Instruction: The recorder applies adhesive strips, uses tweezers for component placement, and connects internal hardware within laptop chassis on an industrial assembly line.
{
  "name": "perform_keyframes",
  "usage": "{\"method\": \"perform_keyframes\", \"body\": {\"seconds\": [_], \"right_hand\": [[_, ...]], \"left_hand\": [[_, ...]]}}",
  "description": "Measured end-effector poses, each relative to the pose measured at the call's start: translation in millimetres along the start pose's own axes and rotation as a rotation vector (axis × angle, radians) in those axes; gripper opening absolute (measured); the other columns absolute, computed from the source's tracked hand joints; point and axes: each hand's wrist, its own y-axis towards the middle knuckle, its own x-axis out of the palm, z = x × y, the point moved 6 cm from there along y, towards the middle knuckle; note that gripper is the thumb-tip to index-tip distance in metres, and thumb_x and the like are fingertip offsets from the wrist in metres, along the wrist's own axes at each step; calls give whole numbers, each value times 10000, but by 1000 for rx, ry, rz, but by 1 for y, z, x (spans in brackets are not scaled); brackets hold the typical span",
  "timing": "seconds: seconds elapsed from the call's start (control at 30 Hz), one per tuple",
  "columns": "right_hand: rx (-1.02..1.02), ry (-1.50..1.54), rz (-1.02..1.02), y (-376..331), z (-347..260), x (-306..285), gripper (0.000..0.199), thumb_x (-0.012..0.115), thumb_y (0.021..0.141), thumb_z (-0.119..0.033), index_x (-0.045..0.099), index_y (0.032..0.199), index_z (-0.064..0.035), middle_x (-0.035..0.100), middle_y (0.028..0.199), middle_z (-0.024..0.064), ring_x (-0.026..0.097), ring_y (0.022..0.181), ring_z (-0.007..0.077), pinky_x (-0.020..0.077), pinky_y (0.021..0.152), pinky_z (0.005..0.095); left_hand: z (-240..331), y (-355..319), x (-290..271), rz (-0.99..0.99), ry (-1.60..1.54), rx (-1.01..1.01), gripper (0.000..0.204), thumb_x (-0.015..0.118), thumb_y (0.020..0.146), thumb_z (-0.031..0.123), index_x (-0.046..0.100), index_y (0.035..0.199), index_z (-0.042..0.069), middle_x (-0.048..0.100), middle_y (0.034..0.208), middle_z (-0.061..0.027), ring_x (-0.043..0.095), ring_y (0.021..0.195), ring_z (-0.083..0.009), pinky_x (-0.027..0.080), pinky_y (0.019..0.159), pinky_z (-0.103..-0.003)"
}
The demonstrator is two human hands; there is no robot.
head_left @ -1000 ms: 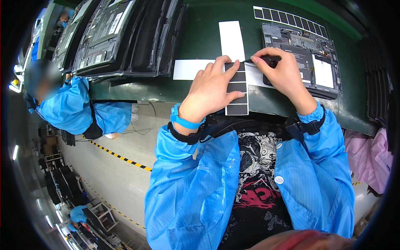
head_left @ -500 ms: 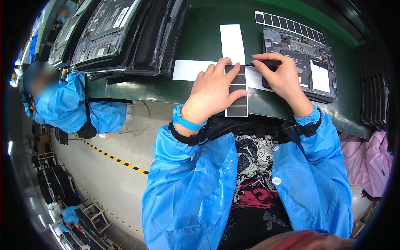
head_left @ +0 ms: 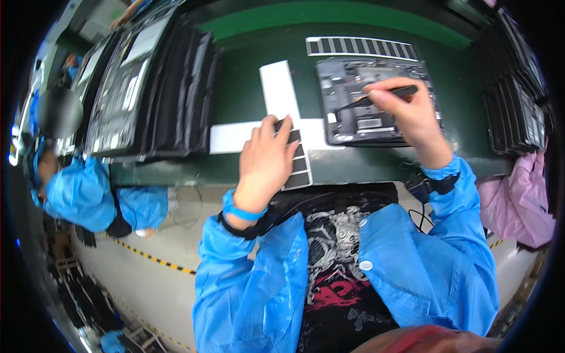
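Right hand shifted onto the open laptop

Since the earlier frame, the right hand has been moved over the open laptop at the desk middle; its fingers are closed on black tweezers. Near the front edge, the padded strip is pressed by the left hand, fingers flat.

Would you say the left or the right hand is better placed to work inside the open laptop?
Probably the right hand: it holds black tweezers with their tip over the open laptop. The left hand rests flat on the strip of dark pads beside it.
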Motion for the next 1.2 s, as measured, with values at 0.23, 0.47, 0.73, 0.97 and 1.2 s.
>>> {"method": "perform_keyframes", "body": {"seconds": [0.23, 0.47, 0.73, 0.97, 1.2], "right_hand": [[122, -85, 299, 13, 14, -178, 263, 663, 903, -186, 652, 1047, 34, 603, 769, 11, 477, 566, 52, 312, 499, 187], [120, 86, 270, 41, 58, -187, 211, 664, 900, -175, 619, 992, 9, 626, 802, 45, 566, 592, 72, 376, 497, 196], [241, 156, 245, 30, 68, -189, 260, 674, 885, -189, 636, 1011, 35, 683, 831, 137, 565, 556, 71, 369, 457, 189], [267, 113, 260, 27, 74, -185, 266, 682, 877, -196, 657, 998, 40, 696, 845, 151, 569, 546, 68, 355, 431, 176], [281, 79, 305, 28, 73, -187, 274, 702, 870, -194, 655, 1006, 40, 688, 822, 119, 569, 577, 55, 372, 475, 170]], "left_hand": [[66, 72, -43, -131, -122, 304, 230, 638, 869, 214, 641, 997, 23, 598, 939, -129, 590, 866, -335, 478, 752, -418], [137, 152, 19, -413, -535, 553, 495, 614, 890, 298, 523, 1275, 0, 509, 1285, -187, 551, 1127, -368, 456, 950, -408], [159, 165, 46, -575, -486, 667, 593, 674, 834, 319, 508, 1317, 18, 426, 1442, -172, 602, 1042, -352, 482, 901, -416], [158, 162, 54, -515, -474, 677, 567, 709, 791, 320, 560, 1258, 35, 468, 1420, -141, 630, 941, -346, 499, 812, -412], [158, 159, 47, -340, -493, 735, 442, 721, 764, 265, 610, 1108, 10, 535, 1330, -179, 669, 894, -321, 539, 721, -420]]}}
